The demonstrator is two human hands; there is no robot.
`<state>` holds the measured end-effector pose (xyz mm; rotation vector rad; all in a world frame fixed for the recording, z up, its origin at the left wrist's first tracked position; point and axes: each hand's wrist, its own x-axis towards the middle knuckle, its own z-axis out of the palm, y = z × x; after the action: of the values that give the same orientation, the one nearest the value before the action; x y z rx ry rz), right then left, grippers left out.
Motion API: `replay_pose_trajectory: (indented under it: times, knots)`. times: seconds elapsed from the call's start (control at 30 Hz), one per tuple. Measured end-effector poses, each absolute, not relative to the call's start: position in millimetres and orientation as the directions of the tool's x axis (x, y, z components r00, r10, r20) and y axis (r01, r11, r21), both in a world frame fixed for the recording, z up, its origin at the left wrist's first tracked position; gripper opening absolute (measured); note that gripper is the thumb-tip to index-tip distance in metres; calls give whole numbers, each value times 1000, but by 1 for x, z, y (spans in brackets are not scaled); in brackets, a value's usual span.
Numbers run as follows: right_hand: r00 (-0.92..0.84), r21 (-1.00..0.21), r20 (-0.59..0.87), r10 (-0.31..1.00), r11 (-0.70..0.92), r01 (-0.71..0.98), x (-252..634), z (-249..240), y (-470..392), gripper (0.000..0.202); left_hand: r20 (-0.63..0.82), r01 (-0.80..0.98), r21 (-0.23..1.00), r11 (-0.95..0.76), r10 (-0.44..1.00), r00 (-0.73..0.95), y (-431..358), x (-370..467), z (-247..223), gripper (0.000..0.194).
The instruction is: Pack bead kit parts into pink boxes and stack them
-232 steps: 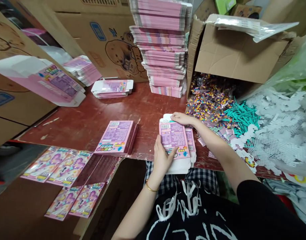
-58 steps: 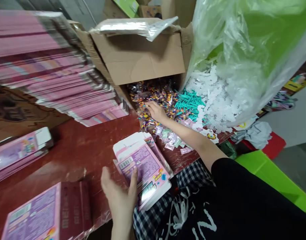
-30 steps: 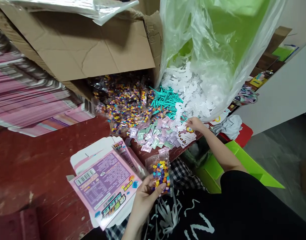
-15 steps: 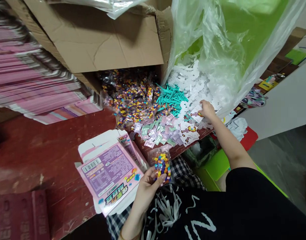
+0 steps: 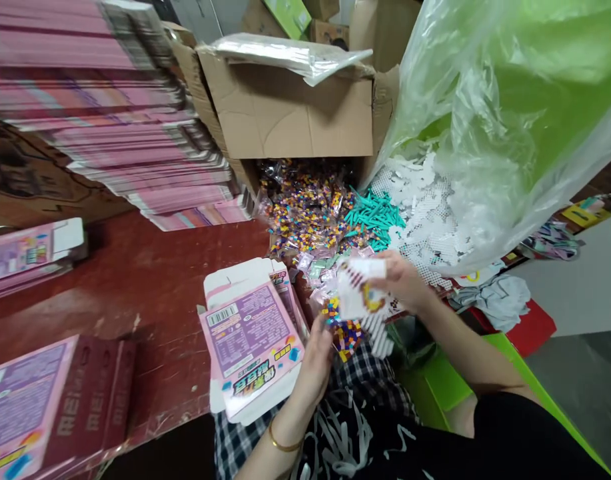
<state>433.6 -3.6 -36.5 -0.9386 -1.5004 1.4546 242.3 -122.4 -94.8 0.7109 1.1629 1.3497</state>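
Observation:
My left hand [image 5: 312, 363] holds a clear bag of small coloured blocks [image 5: 348, 339] in front of my lap. My right hand [image 5: 404, 283] pinches a white printed card [image 5: 352, 297] with a brown and yellow pattern. Below the card hangs a white slotted plastic piece [image 5: 379, 337], apparently in the same grip. The card covers part of the bag. Left of my hands lies an open pink and purple box [image 5: 255, 333], its white flap raised. Just beyond my hands are small pale sachets [image 5: 318, 267].
A tipped cardboard carton [image 5: 295, 127] spills bags of coloured blocks [image 5: 305, 213]. Beside them lie teal sticks [image 5: 375, 217] and white perforated pieces [image 5: 425, 207] under clear plastic sheeting [image 5: 485, 147]. Stacked flat pink boxes [image 5: 160, 153] stand left, filled boxes [image 5: 95, 393] on the red table [image 5: 170, 293].
My right hand has come back from the white pieces toward my left hand, bringing the card and slotted piece over the bag. The view has swung left.

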Motion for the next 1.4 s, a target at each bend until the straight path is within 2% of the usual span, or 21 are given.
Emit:
replay_pose_trajectory:
  times: [0.07, 0.1, 0.17, 0.23, 0.27, 0.33, 0.43, 0.53, 0.6, 0.67, 0.73, 0.83, 0.9, 0.93, 0.97, 1.03, 1.1, 1.13, 1.23, 1.33, 1.4]
  knots:
    - [-465, -998, 47, 884, 59, 11, 399, -56, -4, 53, -224, -398, 903, 161, 968, -115, -117, 245, -92, 73]
    - [-428, -991, 79, 900, 117, 62, 390, -64, 10, 53, -241, -421, 890, 177, 965, -102, -116, 246, -90, 69]
    - [-172, -942, 204, 964, 241, 235, 389, -73, 62, 54, -283, -434, 875, 215, 954, -99, -116, 246, -85, 61]
    - [170, -864, 313, 934, 206, 459, 404, -72, 131, 53, -342, -458, 846, 272, 937, -75, -120, 245, -79, 56]
    - [264, -820, 329, 906, 136, 556, 413, -69, 165, 53, -371, -468, 830, 303, 927, -57, -122, 244, -77, 55]
    - [283, -731, 336, 899, 59, 680, 427, -60, 220, 42, -395, -495, 802, 335, 918, -19, -126, 241, -73, 51]
    - [198, -681, 328, 924, 87, 727, 431, -47, 249, 22, -376, -523, 790, 319, 926, -3, -128, 237, -66, 50]
    - [56, -648, 497, 866, 327, 688, 421, -39, 204, 18, -356, -530, 800, 282, 934, -41, -125, 234, -59, 52]
    - [-142, -504, 701, 699, 627, 594, 414, -40, 140, 20, -344, -539, 804, 251, 936, -78, -124, 233, -57, 53]
    - [-448, -238, 789, 421, 881, 409, 409, -44, 66, 25, -333, -559, 801, 216, 936, -116, -123, 232, -56, 56]
    - [-570, -179, 756, 322, 939, 293, 404, -49, -2, 34, -330, -595, 782, 183, 933, -147, -123, 232, -57, 56]
    - [-678, -124, 716, 165, 986, 110, 392, -54, -63, 44, -333, -660, 741, 126, 922, -197, -128, 231, -58, 45]
    - [-706, -142, 701, 100, 990, -1, 382, -54, -76, 58, -308, -656, 749, 89, 924, -227, -133, 229, -58, 38]
    - [-692, -182, 714, 109, 983, -34, 377, -53, -75, 58, -282, -633, 771, 74, 930, -235, -135, 227, -57, 37]
    - [-659, -248, 733, 167, 968, -30, 372, -50, -72, 54, -251, -597, 799, 65, 939, -235, -138, 224, -57, 37]
    - [-568, -458, 714, 409, 887, 63, 357, -42, -59, 46, -190, -504, 862, 55, 957, -220, -141, 215, -56, 39]
    - [-557, -701, 529, 640, 699, 139, 334, -34, -43, 54, -130, -385, 923, 25, 960, -250, -142, 203, -57, 43]
    - [-612, -797, 395, 685, 587, 143, 320, -30, -35, 60, -96, -309, 951, 2, 953, -288, -142, 194, -58, 46]
    - [-804, -957, 106, 585, 280, 77, 271, -25, -11, 55, 51, 22, 999, -46, 905, -423, -142, 165, -63, 56]
    - [-820, -1000, -8, 572, 11, 18, 219, -27, 24, 53, 204, 380, 925, -3, 846, -492, -146, 138, -70, 67]
    - [-764, -991, -24, 644, -114, -65, 186, -32, 58, 58, 295, 573, 817, 64, 807, -511, -152, 126, -75, 84]
